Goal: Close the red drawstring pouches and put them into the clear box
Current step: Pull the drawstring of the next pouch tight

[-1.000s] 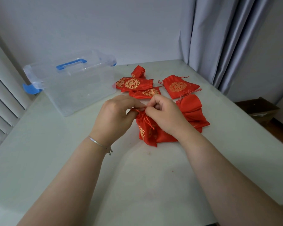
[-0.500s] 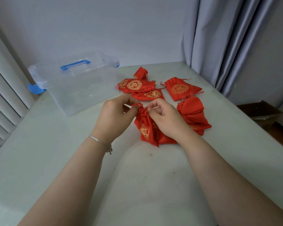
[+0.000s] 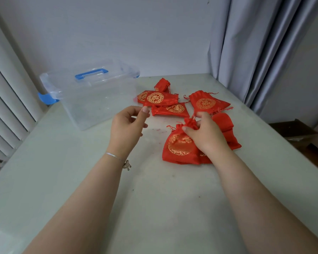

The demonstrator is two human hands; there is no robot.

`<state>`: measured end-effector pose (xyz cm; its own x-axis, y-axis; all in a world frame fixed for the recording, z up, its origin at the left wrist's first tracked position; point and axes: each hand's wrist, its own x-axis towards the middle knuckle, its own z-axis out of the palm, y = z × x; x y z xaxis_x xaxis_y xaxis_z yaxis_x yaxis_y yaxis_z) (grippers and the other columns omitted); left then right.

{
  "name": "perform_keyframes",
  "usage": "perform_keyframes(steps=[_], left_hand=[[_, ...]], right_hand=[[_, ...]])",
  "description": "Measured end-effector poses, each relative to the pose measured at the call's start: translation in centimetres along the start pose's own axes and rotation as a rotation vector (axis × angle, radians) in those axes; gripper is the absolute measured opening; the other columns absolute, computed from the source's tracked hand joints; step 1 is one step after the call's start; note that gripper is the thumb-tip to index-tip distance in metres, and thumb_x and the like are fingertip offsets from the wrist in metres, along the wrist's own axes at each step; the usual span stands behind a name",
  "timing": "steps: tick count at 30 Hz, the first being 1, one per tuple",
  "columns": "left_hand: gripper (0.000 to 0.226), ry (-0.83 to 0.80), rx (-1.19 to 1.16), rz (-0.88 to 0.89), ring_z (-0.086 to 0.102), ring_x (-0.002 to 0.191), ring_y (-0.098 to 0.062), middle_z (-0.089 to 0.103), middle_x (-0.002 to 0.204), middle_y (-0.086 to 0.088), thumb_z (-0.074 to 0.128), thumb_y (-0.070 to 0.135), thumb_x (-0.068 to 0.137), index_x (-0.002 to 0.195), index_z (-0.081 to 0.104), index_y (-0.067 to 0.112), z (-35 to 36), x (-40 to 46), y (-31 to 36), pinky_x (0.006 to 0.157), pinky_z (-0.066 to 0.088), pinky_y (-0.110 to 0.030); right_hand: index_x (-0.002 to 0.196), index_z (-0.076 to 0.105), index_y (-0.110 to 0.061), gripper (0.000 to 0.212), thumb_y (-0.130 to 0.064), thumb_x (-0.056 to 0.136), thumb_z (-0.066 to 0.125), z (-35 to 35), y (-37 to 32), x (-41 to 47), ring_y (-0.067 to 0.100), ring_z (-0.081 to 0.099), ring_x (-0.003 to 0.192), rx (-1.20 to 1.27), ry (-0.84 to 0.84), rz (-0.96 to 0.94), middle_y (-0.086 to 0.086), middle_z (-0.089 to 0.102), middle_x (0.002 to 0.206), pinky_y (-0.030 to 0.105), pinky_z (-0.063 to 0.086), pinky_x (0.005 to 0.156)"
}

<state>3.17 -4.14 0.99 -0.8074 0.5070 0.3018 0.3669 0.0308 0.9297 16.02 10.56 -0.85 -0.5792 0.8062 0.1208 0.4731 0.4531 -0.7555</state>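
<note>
Pale table (image 3: 154,208) meets white wall (image 3: 117,33) and grey curtain (image 3: 255,43)

A pale table (image 3: 154,208) fills most of the view, with faint reddish smudges and a few dark specks on its top. Behind the table stands a plain white wall (image 3: 117,33). Grey curtains (image 3: 255,43) hang at the table's far right corner. Window blinds (image 3: 6,107) run along the table's left side. A brown cardboard box (image 3: 294,130) sits on the floor right of the table.
</note>
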Motion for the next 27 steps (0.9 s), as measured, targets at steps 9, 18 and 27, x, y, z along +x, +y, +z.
perform_keyframes(steps=[9, 18, 27], left_hand=[[0.020, 0.041, 0.085, -0.019, 0.060, 0.075, -0.007, 0.070, 0.086, 0.007, 0.055, 0.031, 0.092, 0.085, 0.069, 0.019, -0.1, 1.1, -2.7, 0.071, 0.050, -0.026], [0.021, 0.092, 0.072, -0.023, 0.060, 0.075, -0.002, 0.069, 0.083, 0.008, 0.054, 0.027, 0.093, 0.085, 0.070, 0.016, -0.6, 1.4, -2.9, 0.061, 0.040, -0.004], [0.022, 0.007, 0.105, -0.048, 0.063, 0.079, -0.003, 0.070, 0.082, 0.011, 0.052, 0.029, 0.094, 0.081, 0.069, 0.022, -0.1, 1.1, -2.1, 0.068, 0.046, -0.014]], right_hand=[[0.118, 0.057, -0.025, 0.031, -0.032, 0.088, 0.059, 0.6, -3.8, 1.1, 0.022, 0.047, 0.119, -0.375, 0.055, -0.275, 0.001, 0.052, 0.124, 0.036, 0.039, 0.092], [0.140, 0.034, -0.020, 0.053, -0.017, 0.089, 0.048, 5.7, -3.9, 7.3, 0.033, 0.037, 0.127, -0.749, -0.138, -0.247, 0.012, 0.042, 0.139, 0.041, 0.037, 0.099], [0.121, 0.054, -0.012, 0.030, -0.017, 0.092, 0.046, 5.8, -3.6, 8.7, 0.031, 0.046, 0.118, -0.816, -0.040, -0.349, 0.011, 0.054, 0.123, 0.043, 0.040, 0.096]])
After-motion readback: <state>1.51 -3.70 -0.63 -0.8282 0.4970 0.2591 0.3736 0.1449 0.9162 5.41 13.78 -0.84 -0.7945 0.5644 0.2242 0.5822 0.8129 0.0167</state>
